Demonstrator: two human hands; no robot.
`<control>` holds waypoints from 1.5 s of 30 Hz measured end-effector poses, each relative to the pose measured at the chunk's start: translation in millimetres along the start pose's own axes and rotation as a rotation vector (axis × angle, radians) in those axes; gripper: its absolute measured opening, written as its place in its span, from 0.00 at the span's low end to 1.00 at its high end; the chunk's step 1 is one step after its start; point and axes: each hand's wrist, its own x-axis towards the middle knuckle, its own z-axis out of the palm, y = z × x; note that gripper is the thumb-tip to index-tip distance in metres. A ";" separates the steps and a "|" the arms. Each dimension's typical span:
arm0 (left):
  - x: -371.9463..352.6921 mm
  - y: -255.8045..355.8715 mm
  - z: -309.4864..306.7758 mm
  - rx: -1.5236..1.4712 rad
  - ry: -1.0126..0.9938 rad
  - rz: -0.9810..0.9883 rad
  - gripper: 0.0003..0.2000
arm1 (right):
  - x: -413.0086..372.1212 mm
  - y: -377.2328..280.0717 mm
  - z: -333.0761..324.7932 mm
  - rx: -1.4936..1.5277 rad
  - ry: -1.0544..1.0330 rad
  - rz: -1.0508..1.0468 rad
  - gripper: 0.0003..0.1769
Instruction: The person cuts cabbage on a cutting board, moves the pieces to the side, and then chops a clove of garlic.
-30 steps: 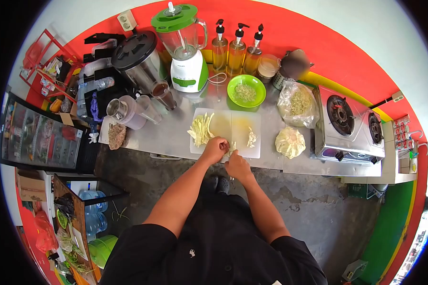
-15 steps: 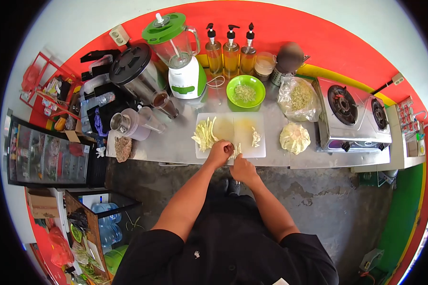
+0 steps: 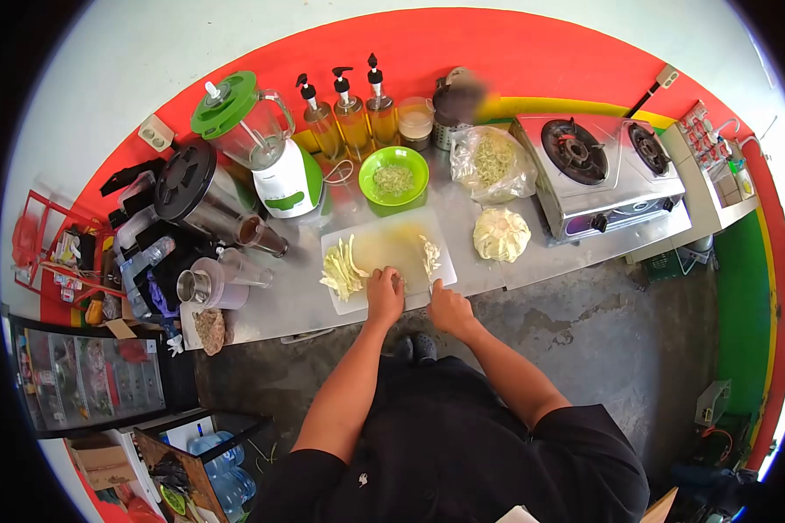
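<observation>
On the white cutting board (image 3: 379,240), my left hand (image 3: 385,296) rests near the front edge with its fingers curled; what is under them is hidden. My right hand (image 3: 449,309) is closed around a knife (image 3: 430,290), of which only a little shows, at the board's front right. Cut cabbage strips (image 3: 344,268) lie on the left part of the board, and a small pile of chopped cabbage (image 3: 430,256) lies on the right, just beyond the knife. To the right of the board sits a cabbage head (image 3: 501,235). Behind it, a green bowl (image 3: 394,197) holds shredded cabbage.
A plastic bag (image 3: 494,166) of shredded cabbage stands beside the gas stove (image 3: 597,196). At the left are a blender (image 3: 290,187), a dark-lidded container (image 3: 186,183) and a purplish jug (image 3: 222,283). Three pump bottles (image 3: 351,125) line the wall.
The view has turned and shifted, so the counter appears tilted. My hands have moved apart, and cabbage pieces that were between them now lie in the right pile.
</observation>
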 end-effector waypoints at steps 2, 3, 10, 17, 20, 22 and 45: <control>-0.4 1.9 3.4 0.015 -0.003 -0.026 0.09 | 4.7 5.6 -10.6 0.002 0.018 -0.007 0.20; -1.5 4.4 3.9 0.040 0.028 -0.013 0.09 | 6.9 6.3 -14.2 0.012 0.031 -0.017 0.19; -5.5 9.6 3.9 -0.008 0.144 0.012 0.09 | -1.2 -3.4 -15.8 -0.024 0.081 -0.051 0.15; -11.5 3.0 -6.4 -0.118 0.044 0.077 0.11 | -6.3 -17.2 8.9 0.110 0.046 -0.100 0.18; -10.9 1.5 -6.1 -0.125 0.040 0.085 0.10 | -0.3 -20.5 14.1 0.060 -0.003 -0.098 0.17; -10.8 5.1 -8.3 -0.147 0.078 0.085 0.09 | 0.4 -25.9 8.1 0.004 -0.037 -0.079 0.16; 1.0 8.1 -19.5 -0.093 -0.076 0.004 0.12 | -1.3 -52.4 -4.2 -0.013 -0.190 0.098 0.21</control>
